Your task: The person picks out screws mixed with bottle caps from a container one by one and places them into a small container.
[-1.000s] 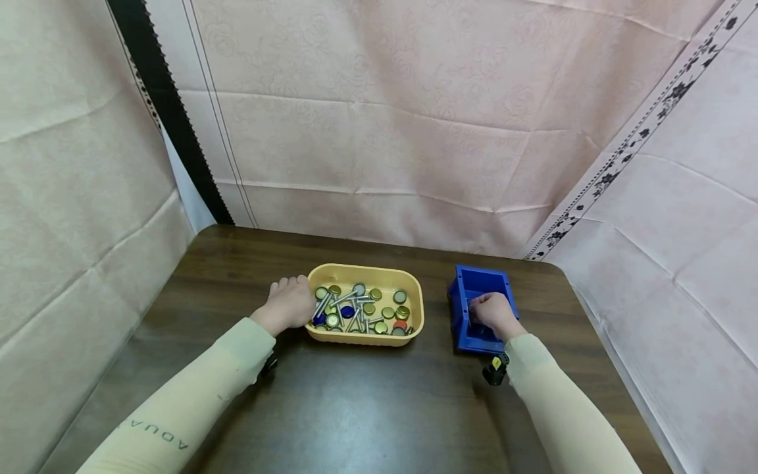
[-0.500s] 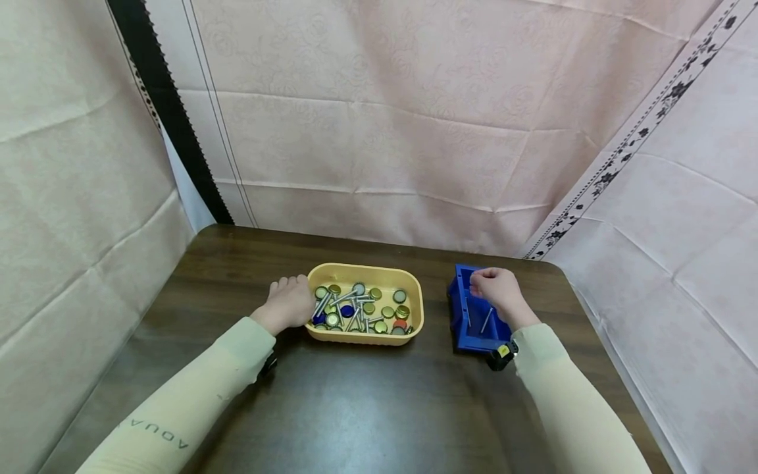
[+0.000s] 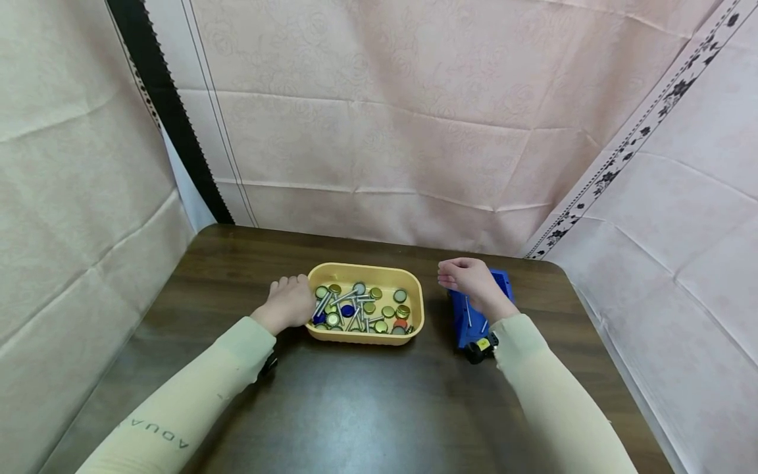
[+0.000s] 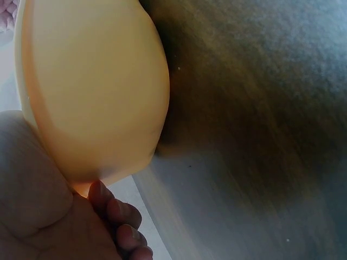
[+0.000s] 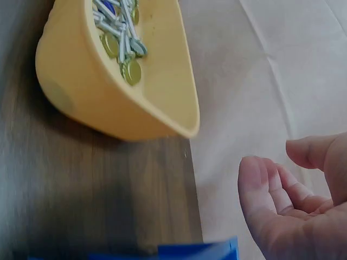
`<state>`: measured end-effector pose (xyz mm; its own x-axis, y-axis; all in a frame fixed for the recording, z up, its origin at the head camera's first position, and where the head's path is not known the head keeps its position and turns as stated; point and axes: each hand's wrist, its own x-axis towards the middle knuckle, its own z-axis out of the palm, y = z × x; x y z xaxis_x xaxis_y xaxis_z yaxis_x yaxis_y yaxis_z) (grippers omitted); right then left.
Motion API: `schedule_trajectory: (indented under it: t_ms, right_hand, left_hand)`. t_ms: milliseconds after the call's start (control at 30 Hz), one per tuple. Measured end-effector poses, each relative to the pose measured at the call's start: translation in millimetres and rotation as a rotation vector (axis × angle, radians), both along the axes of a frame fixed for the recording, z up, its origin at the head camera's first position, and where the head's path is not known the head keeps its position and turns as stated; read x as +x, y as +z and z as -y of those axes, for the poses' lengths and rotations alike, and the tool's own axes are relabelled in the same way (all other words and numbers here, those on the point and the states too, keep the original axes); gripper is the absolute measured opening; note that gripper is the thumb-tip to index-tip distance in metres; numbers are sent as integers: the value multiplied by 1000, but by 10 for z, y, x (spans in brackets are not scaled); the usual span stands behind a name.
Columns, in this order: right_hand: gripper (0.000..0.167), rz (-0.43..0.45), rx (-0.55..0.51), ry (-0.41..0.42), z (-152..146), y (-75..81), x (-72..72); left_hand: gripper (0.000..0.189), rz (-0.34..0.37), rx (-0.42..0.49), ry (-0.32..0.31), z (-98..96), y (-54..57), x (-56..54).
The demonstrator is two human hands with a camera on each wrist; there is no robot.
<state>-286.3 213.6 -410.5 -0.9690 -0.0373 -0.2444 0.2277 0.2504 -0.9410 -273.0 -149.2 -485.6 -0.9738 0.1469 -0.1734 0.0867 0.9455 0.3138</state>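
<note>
My left hand point(image 3: 288, 303) grips the left end of a yellow plastic tray point(image 3: 367, 339); in the left wrist view its fingers point(image 4: 126, 214) curl at the tray's rim. Inside the tray lie silver screws point(image 3: 355, 320) and metal bottle caps point(image 3: 387, 313) in gold, silver, blue and red. My right hand point(image 3: 472, 282) hovers over the far left part of a blue bin point(image 3: 503, 283), hiding some of it. Nothing shows between its thumb and loosely bent fingers in the right wrist view. A few screws point(image 3: 469, 315) lie in the bin.
Both containers stand toward the far side of a dark brown wooden table point(image 3: 355, 408). Pale cloth point(image 3: 379, 145) hangs behind the table and on both sides. A small black camera point(image 3: 480, 349) sits at my right wrist.
My right hand has risen out of the blue bin and moved left toward the yellow tray, uncovering screws in the bin. The left hand and the tray have stayed put.
</note>
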Motion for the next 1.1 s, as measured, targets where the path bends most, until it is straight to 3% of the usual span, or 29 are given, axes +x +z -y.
schedule_trajectory:
  t_ms: [367,833,1100]
  right_hand:
    - [40,81,76,117,485,-149,-31]
    - [31,159,121,329,958,-489,77]
    - [25,136,188,405,1084,-515,175]
  left_hand:
    - [27,5,-10,-10,7,13,-10]
    - [28,36,-6,-1,8,26,6]
    - [27,23,-5,-4,8,11,-1]
